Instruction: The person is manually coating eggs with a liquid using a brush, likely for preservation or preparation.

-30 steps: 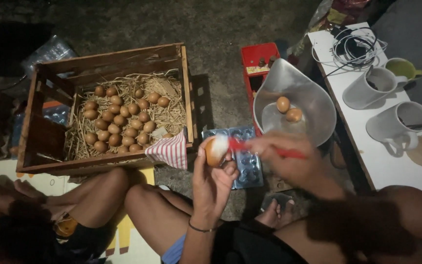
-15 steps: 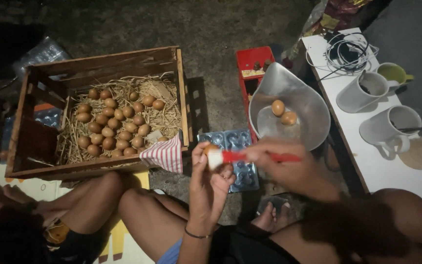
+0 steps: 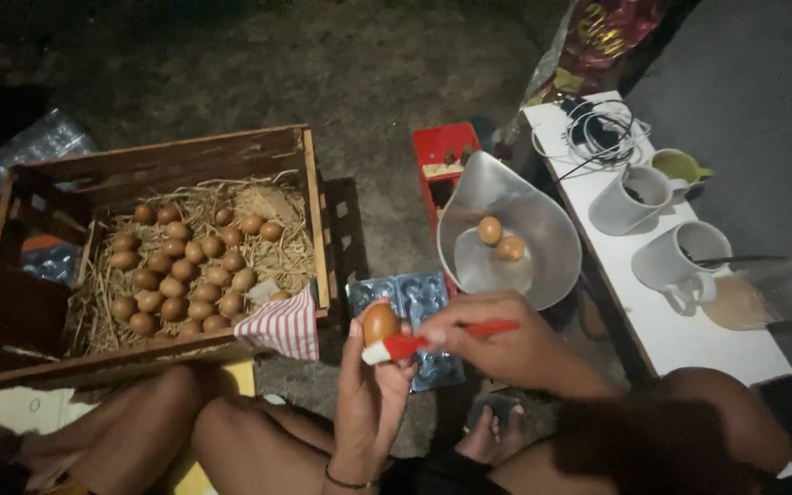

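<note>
My left hand [image 3: 370, 390] holds a brown egg [image 3: 379, 322] upright at its fingertips, in front of my knees. My right hand [image 3: 497, 341] grips a red toothbrush [image 3: 433, 343], whose white head rests against the lower side of the egg. Behind the hands lies a blue plastic egg tray [image 3: 414, 307] on the ground. A metal scale pan [image 3: 543, 266] to the right holds two brown eggs [image 3: 500, 238].
A wooden crate [image 3: 153, 170] with straw and several brown eggs stands at left, a red-and-white striped cloth [image 3: 286, 326] over its near corner. A red scale base [image 3: 440, 160] sits behind the pan. A white bench [image 3: 680, 330] at right carries two white jugs [image 3: 666, 261], a green cup and coiled cable.
The view has shifted slightly. The egg in my left hand has turned a little and the toothbrush head has slid lower against it.
</note>
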